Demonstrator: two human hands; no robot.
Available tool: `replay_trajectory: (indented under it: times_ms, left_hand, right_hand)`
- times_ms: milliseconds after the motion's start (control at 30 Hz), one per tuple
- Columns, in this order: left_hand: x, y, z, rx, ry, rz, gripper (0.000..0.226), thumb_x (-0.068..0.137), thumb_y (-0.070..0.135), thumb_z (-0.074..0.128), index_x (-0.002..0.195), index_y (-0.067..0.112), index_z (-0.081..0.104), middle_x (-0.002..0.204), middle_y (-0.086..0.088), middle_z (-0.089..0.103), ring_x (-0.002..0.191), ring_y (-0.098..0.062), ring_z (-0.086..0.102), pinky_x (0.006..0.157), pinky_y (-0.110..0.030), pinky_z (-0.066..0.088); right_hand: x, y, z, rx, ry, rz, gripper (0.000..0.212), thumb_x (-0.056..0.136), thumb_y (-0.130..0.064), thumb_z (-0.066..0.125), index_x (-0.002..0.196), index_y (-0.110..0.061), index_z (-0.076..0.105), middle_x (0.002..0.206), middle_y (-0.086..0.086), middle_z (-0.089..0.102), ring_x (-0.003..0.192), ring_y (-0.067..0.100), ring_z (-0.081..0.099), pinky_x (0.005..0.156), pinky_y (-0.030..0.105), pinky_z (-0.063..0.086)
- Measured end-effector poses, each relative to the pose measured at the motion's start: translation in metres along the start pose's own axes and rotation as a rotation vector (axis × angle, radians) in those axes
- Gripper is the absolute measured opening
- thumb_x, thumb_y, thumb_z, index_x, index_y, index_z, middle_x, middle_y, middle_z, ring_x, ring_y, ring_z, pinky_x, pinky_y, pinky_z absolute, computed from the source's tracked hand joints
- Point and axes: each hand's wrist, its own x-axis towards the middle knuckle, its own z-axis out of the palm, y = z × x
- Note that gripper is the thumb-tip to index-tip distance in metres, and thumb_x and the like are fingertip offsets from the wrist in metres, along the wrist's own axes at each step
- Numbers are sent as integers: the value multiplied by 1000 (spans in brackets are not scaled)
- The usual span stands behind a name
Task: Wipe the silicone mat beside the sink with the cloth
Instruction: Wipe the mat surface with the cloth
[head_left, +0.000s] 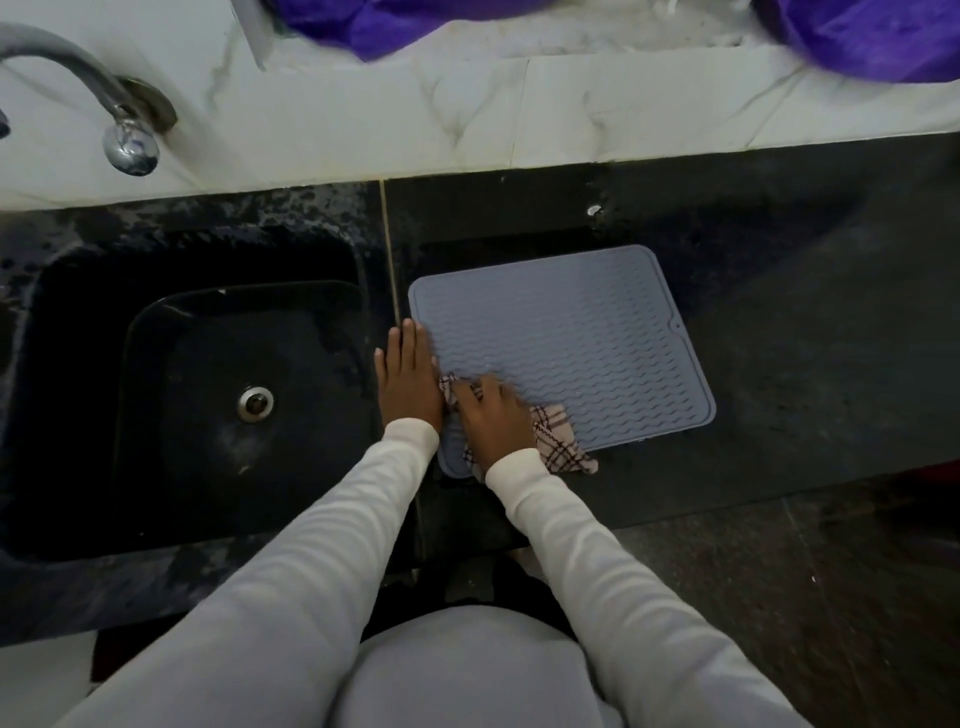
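Now the right hand grips the cloth on the mat, left hand pressed flat, fingers spread

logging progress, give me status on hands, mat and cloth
Left hand flat, open, pinning the mat at its sink-side edge. Right hand pressing the checked cloth on the mat's near left corner. Nothing else on the mat.

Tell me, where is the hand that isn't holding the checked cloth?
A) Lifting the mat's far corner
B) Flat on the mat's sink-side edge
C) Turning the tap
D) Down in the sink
B: the left hand lies flat, fingers stretched, on the sink-side edge of the grey silicone mat, while the right hand presses the checked cloth on its near corner.
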Motion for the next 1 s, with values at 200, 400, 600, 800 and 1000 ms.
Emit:
replay_trajectory:
  times_ms: [200, 400, 600, 800, 1000]
  left_hand:
    - [1, 2, -9, 43, -49, 37, 58, 103, 19, 27, 156, 22, 4, 163, -7, 0, 150, -27, -5, 120, -45, -8]
    - [-5, 1, -11, 36, -34, 40, 56, 105, 22, 24, 156, 22, 1, 163, -6, -3, 150, -25, -7, 120, -44, -8]
    - [-3, 1, -8, 39, -28, 34, 52, 106, 27, 19, 156, 23, 4, 164, -5, 0, 150, -24, -4, 121, -44, -5]
    - [-2, 1, -6, 18, -17, 36, 52, 106, 30, 17, 156, 22, 7, 163, -5, 3, 150, -25, -2, 121, -45, -2]
    - [-4, 2, -8, 12, -25, 32, 52, 104, 31, 14, 155, 22, 9, 163, -5, 5, 150, -25, 0, 122, -46, 0]
  right_hand:
    - [2, 61, -9, 73, -75, 178, 34, 83, -16, 61, 117, -21, 58, 106, 20, 51, 75, 40, 61, 59, 45, 53]
    - [-4, 169, -26, 1, 20, 381, 24, 94, -26, 52, 115, -19, 59, 112, 23, 50, 82, 44, 60, 69, 47, 48]
    - [-2, 264, -46, -64, 37, 636, 21, 93, -31, 48, 105, -16, 55, 109, 24, 51, 82, 48, 59, 72, 53, 48]
    - [6, 258, -46, -18, 33, 698, 17, 93, -20, 47, 108, -14, 53, 117, 22, 45, 85, 48, 59, 75, 52, 46]
    - [12, 240, -54, 44, 35, 707, 22, 95, -27, 48, 110, -11, 54, 117, 23, 48, 91, 48, 58, 77, 51, 46]
